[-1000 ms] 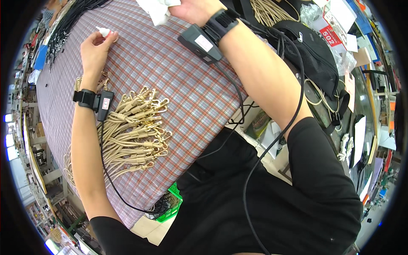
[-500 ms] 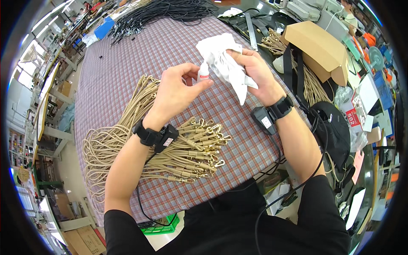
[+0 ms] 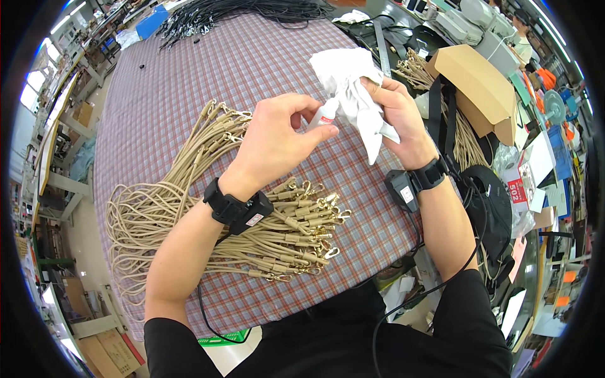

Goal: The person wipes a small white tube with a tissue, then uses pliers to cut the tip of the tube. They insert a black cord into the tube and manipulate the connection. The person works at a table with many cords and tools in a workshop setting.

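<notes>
Head view: left hand (image 3: 277, 135) up over the middle of the checked table (image 3: 164, 94), fingers curled, thumb and fingertips pinching a small white tube (image 3: 324, 116). Right hand (image 3: 400, 116) just beside, fingers closed around a crumpled white cloth (image 3: 353, 88), cloth touching the tube's tip. Below the hands, near the table's front edge, a big bunch of tan cords (image 3: 208, 220) with metal clips. Black bands on both wrists. Brown cardboard box (image 3: 482, 91) by the right edge. Black cords (image 3: 246, 12) at the far edge.
</notes>
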Demonstrator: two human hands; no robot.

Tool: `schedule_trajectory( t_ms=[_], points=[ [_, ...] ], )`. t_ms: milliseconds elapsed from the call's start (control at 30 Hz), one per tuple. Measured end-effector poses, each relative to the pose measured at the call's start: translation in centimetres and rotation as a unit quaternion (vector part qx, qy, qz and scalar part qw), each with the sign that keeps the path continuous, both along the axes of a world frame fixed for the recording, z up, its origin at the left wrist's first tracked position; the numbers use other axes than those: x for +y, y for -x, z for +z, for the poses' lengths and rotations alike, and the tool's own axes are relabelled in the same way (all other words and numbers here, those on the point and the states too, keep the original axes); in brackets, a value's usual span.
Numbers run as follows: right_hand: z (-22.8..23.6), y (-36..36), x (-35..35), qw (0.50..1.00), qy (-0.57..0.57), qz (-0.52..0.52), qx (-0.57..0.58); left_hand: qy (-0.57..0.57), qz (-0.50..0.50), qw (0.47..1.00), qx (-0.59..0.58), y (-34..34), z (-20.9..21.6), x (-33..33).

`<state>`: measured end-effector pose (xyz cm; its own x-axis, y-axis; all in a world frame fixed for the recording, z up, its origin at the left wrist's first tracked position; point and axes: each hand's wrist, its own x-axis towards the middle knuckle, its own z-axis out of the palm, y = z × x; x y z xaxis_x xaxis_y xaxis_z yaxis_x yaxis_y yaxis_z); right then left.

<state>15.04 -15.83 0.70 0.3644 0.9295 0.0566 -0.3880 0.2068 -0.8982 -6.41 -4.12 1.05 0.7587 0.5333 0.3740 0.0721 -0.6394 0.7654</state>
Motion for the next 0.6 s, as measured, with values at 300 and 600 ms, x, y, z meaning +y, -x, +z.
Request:
schedule_trajectory(
  t_ms=[300,600],
  points=[
    [0.68,-0.08,-0.51,0.998,0.024,0.019,-0.057,-0.019,0.001,1.000,-0.005,0.06,-0.24,0.38],
    [0.49,-0.50,-0.81,0.997,0.025,0.031,-0.061,-0.032,0.000,0.999,-0.011,0.07,-0.24,0.24]
  ],
)
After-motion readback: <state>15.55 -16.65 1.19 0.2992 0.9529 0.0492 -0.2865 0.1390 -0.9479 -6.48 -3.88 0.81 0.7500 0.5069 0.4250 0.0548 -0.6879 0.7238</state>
